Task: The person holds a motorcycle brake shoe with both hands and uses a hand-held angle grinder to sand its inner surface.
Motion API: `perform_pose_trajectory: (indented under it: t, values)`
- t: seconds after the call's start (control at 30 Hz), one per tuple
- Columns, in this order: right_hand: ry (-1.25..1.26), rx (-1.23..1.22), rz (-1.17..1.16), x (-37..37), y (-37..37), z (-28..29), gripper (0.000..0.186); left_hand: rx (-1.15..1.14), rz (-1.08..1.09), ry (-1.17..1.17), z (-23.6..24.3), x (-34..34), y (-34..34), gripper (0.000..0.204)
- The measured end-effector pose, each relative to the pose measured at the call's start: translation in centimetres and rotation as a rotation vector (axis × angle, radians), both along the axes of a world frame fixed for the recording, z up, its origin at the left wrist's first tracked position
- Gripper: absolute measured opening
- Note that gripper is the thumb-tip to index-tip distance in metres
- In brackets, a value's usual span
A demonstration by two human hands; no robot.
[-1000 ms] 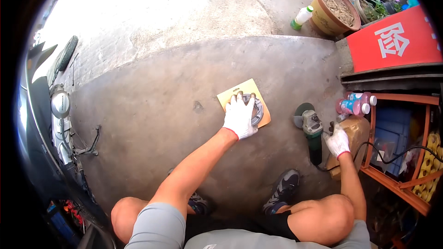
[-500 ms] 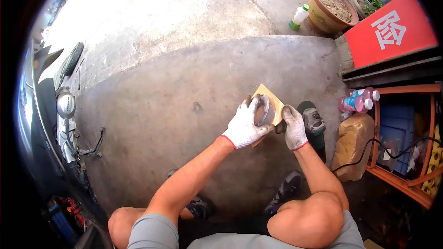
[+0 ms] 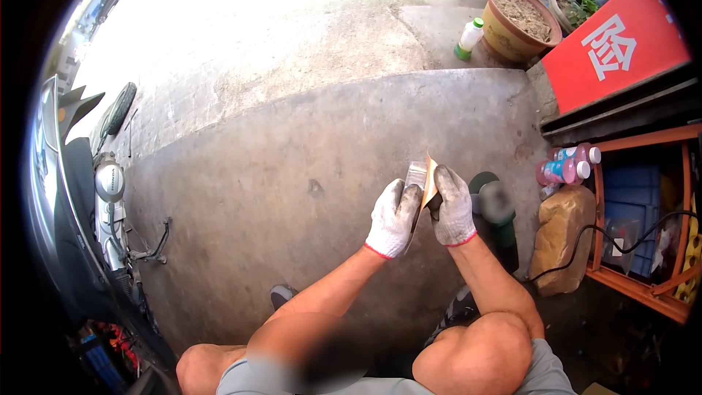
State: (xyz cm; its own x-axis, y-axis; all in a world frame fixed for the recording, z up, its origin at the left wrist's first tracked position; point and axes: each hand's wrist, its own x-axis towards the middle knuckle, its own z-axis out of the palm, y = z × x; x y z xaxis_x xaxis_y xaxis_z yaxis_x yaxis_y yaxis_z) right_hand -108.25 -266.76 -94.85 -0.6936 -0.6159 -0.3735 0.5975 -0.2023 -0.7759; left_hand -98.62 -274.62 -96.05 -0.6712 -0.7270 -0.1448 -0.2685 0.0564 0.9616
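Observation:
Both my hands wear white knit gloves with red cuffs and grey-stained fingers, and they meet in front of me above the floor. My left hand (image 3: 393, 218) is closed round a curved, shiny grey piece (image 3: 416, 174), most of which the glove hides; its exact kind cannot be made out. A thin tan sheet (image 3: 430, 181), seen nearly edge-on, stands against that piece. My right hand (image 3: 454, 208) pinches the sheet from its right side, thumb and fingers bent over it. Just right of this hand, a green power tool (image 3: 500, 219) is on the floor, partly blurred.
A motorcycle (image 3: 110, 183) lines the left side. At right are a brown paper-wrapped bundle (image 3: 561, 238), pink-liquid bottles (image 3: 561, 171), an orange metal frame (image 3: 636, 294) and a black cable (image 3: 578, 254). Farther off are a white-green bottle (image 3: 468, 39), a plant pot (image 3: 512, 40) and a red sign (image 3: 643, 44).
The tan sheet and the grey piece have turned from nearly face-on to edge-on. My left hand has shifted slightly right and down, and my right hand now grips higher along the sheet.

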Motion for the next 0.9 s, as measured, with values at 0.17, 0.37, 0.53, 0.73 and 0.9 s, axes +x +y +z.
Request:
perform_pose_trajectory:
  t: [0.17,0.37,0.53,0.73,0.9]
  values:
    - [-0.097,-0.026,0.006,0.0,0.2,0.3,0.034,-0.354,-0.096,0.193,-2.0,0.1,-0.7,0.031]
    - [-0.107,-0.055,-0.045,-0.3,0.6,-0.4,0.033,0.134,-0.128,0.043,-0.8,-0.7,-1.0,0.032]
    - [-0.385,-0.179,-0.151,-1.7,0.1,1.5,0.033,1.162,0.282,0.433,-1.0,-1.3,-1.1,0.047]
    - [-0.349,-0.182,-0.295,-4.8,2.2,2.5,0.039,1.169,0.335,0.507,0.7,-2.6,-4.0,0.052]
    - [-0.244,-0.364,-0.093,-9.3,6.8,0.0,0.048,1.195,0.173,0.612,-1.1,-1.2,-8.4,0.051]
